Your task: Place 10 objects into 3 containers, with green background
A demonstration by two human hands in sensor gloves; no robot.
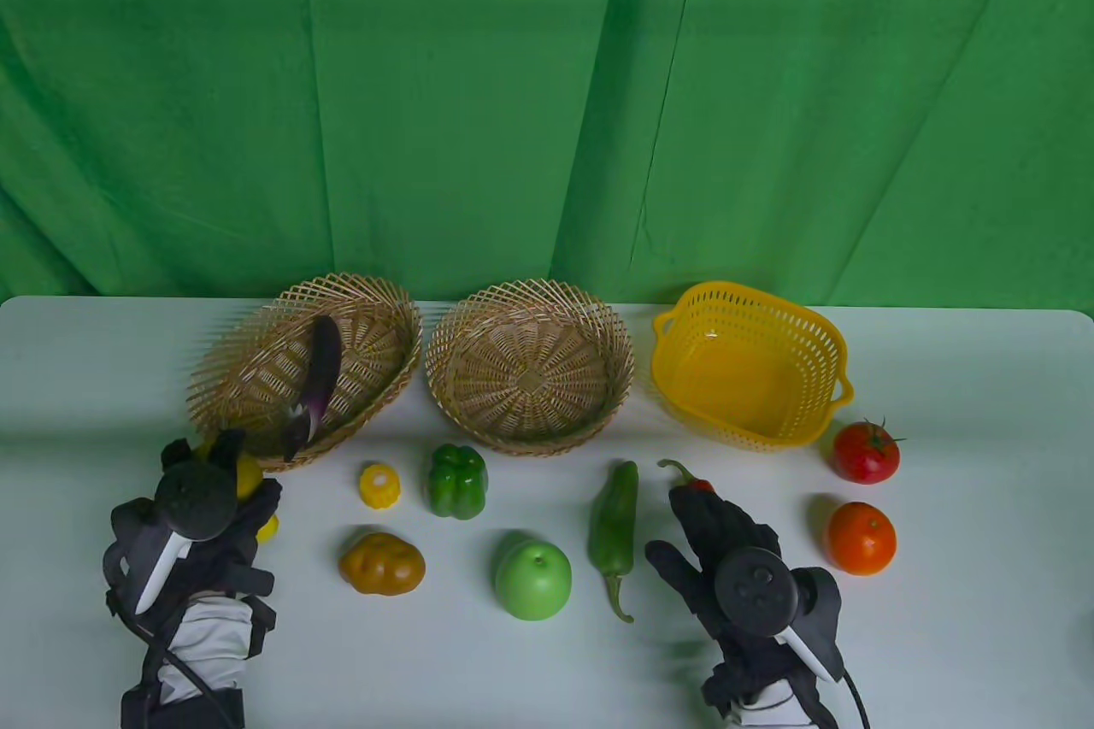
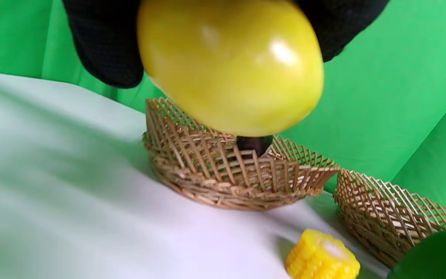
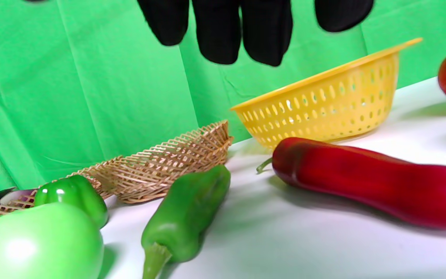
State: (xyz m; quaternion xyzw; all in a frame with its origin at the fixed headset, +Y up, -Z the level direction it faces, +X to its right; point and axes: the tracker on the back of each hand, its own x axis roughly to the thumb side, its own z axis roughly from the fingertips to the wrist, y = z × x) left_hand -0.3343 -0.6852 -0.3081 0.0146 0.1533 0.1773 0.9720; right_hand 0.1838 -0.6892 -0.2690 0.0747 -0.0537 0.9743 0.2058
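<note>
My left hand (image 1: 224, 479) grips a smooth yellow fruit (image 2: 230, 66) just above the table, in front of the left wicker basket (image 1: 224, 387). That basket holds a purple eggplant (image 1: 318, 379). My right hand (image 1: 696, 520) hovers with spread fingers (image 3: 242, 31) over a long red chili pepper (image 3: 366, 180) and does not touch it. In the table view only the chili's stem end (image 1: 684, 473) shows. The middle wicker basket (image 1: 444, 370) and the yellow plastic basket (image 1: 752, 366) hold nothing.
On the white table lie a corn piece (image 1: 381, 485), a green bell pepper (image 1: 457, 481), a brown-orange potato (image 1: 382, 562), a green apple (image 1: 533, 579), a long green pepper (image 1: 614, 524), a tomato (image 1: 865, 451) and an orange (image 1: 861, 538). Green cloth hangs behind.
</note>
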